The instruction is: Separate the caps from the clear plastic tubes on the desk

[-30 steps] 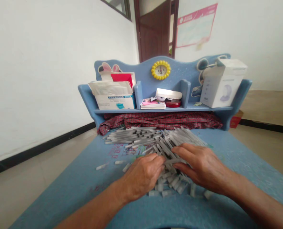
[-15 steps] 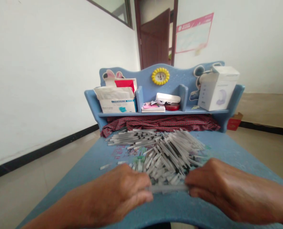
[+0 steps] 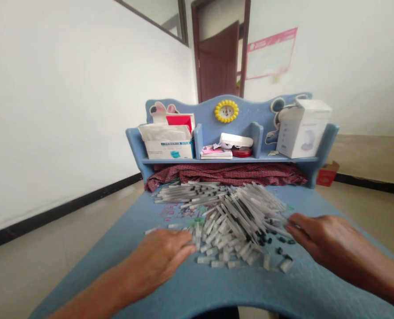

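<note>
On the desk lies a heap of clear pen barrels (image 3: 246, 208), some with dark tips or refills. Nearer me is a loose pile of short translucent pen caps (image 3: 228, 243), with small black plugs (image 3: 281, 239) to its right. My left hand (image 3: 160, 252) is at the left edge of the caps, thumb and fingers drawn together; what they hold, if anything, is unclear. My right hand (image 3: 316, 235) is pinched at the right ends of the barrels, its fingertips blurred against them. Whether a barrel is in that pinch I cannot make out.
Behind the heap, a red checked cloth (image 3: 226, 174) is bunched under the blue shelf (image 3: 183, 161). On the shelf stand a mask box (image 3: 170, 148), papers, a red round tin (image 3: 241, 152) and a tall white box (image 3: 303, 130). More barrels (image 3: 190, 193) lie at the back left.
My hands have moved apart; the translucent tube stretched between them is no longer there. My left hand has shifted left, my right hand right and up. The view has tilted slightly.
</note>
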Demonstrator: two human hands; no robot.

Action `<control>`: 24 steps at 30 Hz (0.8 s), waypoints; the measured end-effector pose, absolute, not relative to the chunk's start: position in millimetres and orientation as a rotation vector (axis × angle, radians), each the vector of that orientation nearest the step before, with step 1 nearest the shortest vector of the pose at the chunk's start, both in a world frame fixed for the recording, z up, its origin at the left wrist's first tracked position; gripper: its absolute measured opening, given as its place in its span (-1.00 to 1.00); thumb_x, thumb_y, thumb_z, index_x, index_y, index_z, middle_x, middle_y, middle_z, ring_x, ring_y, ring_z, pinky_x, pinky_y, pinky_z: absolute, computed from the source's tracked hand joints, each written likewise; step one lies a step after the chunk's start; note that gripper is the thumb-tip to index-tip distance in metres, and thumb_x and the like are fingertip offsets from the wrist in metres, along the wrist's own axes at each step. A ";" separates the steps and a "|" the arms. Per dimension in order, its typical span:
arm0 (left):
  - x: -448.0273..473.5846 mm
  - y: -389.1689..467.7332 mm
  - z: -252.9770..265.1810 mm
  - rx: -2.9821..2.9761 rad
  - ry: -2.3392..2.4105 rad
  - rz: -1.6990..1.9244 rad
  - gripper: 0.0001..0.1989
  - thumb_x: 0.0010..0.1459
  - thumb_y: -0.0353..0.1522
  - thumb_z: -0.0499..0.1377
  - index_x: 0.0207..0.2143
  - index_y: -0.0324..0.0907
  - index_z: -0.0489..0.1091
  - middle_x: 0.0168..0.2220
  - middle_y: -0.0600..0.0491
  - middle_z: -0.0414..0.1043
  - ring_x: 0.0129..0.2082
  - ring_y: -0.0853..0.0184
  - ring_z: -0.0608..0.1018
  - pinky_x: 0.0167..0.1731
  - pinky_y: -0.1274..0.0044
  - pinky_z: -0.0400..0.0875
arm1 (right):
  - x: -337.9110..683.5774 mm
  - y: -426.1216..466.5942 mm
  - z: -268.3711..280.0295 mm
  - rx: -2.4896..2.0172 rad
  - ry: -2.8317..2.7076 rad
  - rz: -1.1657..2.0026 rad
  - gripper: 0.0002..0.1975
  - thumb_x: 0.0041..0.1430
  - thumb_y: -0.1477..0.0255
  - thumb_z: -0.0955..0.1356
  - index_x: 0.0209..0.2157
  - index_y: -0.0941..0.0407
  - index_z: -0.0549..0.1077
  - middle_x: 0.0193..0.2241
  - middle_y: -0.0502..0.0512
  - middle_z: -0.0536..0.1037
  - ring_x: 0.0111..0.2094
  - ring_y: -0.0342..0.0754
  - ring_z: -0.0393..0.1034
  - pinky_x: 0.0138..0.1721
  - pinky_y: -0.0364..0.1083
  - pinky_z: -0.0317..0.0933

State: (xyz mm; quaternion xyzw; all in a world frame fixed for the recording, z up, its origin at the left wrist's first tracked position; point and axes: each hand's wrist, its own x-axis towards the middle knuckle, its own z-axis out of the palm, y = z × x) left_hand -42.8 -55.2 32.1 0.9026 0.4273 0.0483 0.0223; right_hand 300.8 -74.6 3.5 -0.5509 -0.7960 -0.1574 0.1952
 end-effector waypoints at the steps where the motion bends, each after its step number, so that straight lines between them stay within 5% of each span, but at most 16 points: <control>1: -28.3 -46.9 31.6 2.826 1.407 0.102 -0.76 0.27 -0.35 -0.03 -0.40 -0.17 0.37 -0.46 0.08 0.47 -0.43 0.33 0.53 -0.38 0.58 0.32 | 288.4 -62.5 5.9 -1.670 -2.272 -0.470 -0.65 0.23 0.28 0.19 -0.55 0.10 0.40 -0.76 0.04 0.42 -0.73 -0.08 0.33 -0.63 -0.14 -0.04; 9: 18.5 -11.3 -5.0 2.973 1.587 0.012 -0.79 0.23 -0.29 0.01 -0.27 -0.20 0.39 -0.35 -0.05 0.47 -0.36 0.15 0.56 -0.39 0.41 0.46 | 239.3 -14.5 3.2 -2.043 -2.375 -0.309 -0.70 0.22 0.42 0.16 -0.37 0.17 0.48 -0.49 0.32 0.59 -0.39 0.23 0.53 -0.48 -0.01 0.23; 17: 5.9 3.0 4.1 2.889 1.706 0.060 -0.73 0.26 -0.23 -0.03 -0.23 -0.17 0.39 -0.27 -0.02 0.45 -0.29 0.22 0.53 -0.29 0.46 0.43 | 244.0 -12.3 -9.0 -1.995 -2.315 -0.363 -0.74 0.23 0.30 0.19 -0.37 0.10 0.43 -0.54 0.20 0.59 -0.42 0.21 0.53 -0.53 -0.05 0.15; 24: -49.6 51.0 10.0 2.698 2.107 -0.058 -0.76 0.15 -0.53 -0.03 -0.32 -0.27 0.43 -0.32 -0.11 0.45 -0.29 0.16 0.51 -0.29 0.42 0.37 | 262.9 -8.8 -32.4 -1.720 -2.125 -0.596 -0.74 0.16 0.19 0.23 -0.46 0.01 0.42 -0.71 0.01 0.50 -0.61 0.11 0.48 -0.63 -0.12 -0.03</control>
